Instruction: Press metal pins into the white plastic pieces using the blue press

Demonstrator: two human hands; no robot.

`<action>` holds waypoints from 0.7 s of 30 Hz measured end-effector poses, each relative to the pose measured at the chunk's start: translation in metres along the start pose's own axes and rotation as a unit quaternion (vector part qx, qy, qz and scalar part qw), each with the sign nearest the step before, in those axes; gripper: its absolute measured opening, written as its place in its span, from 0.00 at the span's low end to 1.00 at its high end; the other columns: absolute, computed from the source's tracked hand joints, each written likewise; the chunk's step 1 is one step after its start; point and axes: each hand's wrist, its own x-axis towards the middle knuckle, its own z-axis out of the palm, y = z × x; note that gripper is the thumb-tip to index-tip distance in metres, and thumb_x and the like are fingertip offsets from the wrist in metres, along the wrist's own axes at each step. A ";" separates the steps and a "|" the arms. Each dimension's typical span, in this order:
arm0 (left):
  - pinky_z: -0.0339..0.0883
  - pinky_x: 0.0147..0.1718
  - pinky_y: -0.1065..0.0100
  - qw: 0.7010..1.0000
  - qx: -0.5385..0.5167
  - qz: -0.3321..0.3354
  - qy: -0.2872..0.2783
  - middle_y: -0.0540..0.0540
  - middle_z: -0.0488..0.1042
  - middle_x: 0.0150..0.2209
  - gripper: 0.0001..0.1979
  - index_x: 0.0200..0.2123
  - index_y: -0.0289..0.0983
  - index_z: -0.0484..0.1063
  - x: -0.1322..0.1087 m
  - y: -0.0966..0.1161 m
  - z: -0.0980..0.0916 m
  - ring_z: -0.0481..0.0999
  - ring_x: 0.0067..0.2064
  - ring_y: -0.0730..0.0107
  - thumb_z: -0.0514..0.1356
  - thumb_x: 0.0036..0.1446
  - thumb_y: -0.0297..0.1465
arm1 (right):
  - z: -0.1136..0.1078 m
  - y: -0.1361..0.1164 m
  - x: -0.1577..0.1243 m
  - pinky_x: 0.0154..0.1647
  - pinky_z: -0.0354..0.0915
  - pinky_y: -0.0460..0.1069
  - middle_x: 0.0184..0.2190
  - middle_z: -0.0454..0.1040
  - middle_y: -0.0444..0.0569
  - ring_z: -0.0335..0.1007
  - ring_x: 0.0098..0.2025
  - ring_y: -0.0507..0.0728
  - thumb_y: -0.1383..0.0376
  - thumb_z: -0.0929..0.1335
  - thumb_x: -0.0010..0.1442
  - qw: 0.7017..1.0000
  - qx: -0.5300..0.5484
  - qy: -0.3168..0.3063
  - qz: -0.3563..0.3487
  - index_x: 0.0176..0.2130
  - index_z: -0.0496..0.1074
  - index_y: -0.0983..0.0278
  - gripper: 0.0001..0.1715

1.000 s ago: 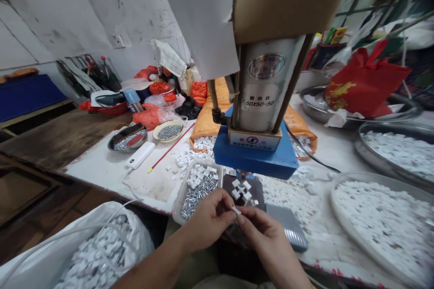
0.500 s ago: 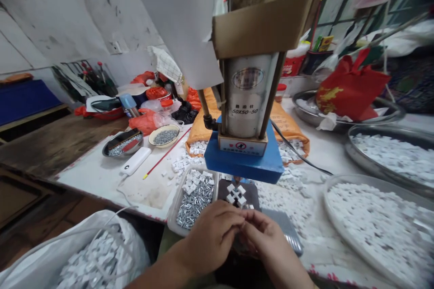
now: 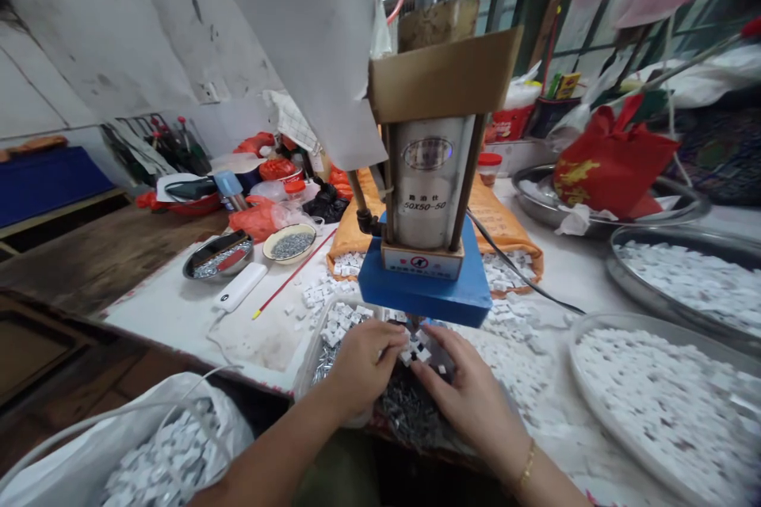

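Under the blue head of a press [image 3: 425, 277], several white clips [image 3: 418, 348] sit in a cluster. My left hand [image 3: 365, 360] is at the left of the cluster, fingers pinched together; what they hold, if anything, is too small to tell. On the other side, my right hand [image 3: 464, 380] has its thumb and fingers spread around the clips, the thumb tip close to them. A clear tub [image 3: 304, 368] of metal nails and white clips stands left of my left hand, partly hidden by it. Loose dark-looking nails [image 3: 410, 408] lie below the cluster, between my hands.
A large round tray [image 3: 586, 396] of white clips is at the right, with a metal basin [image 3: 615, 269] behind it. A white sack [image 3: 231, 404] of clips stands at the lower left. Bowls of nails, a white power bank [image 3: 241, 287] and a red stick [image 3: 291, 277] lie left.
Both hands have moved up to the cluster under the press and apart from each other. My right hand's fingers have spread. The nails between my hands have come into view.
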 end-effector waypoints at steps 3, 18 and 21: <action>0.70 0.45 0.63 0.999 -0.029 -0.029 0.027 0.46 0.79 0.37 0.09 0.35 0.38 0.78 -0.001 0.003 0.000 0.76 0.41 0.67 0.58 0.55 0.25 | 0.011 0.002 0.001 0.50 0.64 0.59 0.46 0.75 0.58 0.69 0.49 0.66 0.59 0.70 0.49 0.998 -0.050 -0.029 -0.005 0.48 0.71 0.65 0.26; 0.68 0.43 0.60 0.984 0.053 0.155 0.069 0.42 0.73 0.35 0.11 0.38 0.36 0.71 -0.002 0.006 0.020 0.70 0.41 0.63 0.51 0.57 0.21 | 0.001 0.017 -0.015 0.50 0.65 0.59 0.50 0.72 0.59 0.67 0.51 0.65 0.61 0.67 0.53 0.981 -0.172 -0.022 -0.082 0.55 0.63 0.67 0.30; 0.67 0.42 0.60 0.984 0.066 0.155 0.060 0.42 0.71 0.35 0.10 0.38 0.36 0.67 -0.004 0.005 0.022 0.69 0.41 0.63 0.49 0.57 0.20 | -0.027 0.031 -0.037 0.49 0.63 0.64 0.52 0.71 0.56 0.62 0.55 0.70 0.56 0.68 0.53 0.950 -0.287 -0.031 -0.117 0.46 0.71 0.61 0.22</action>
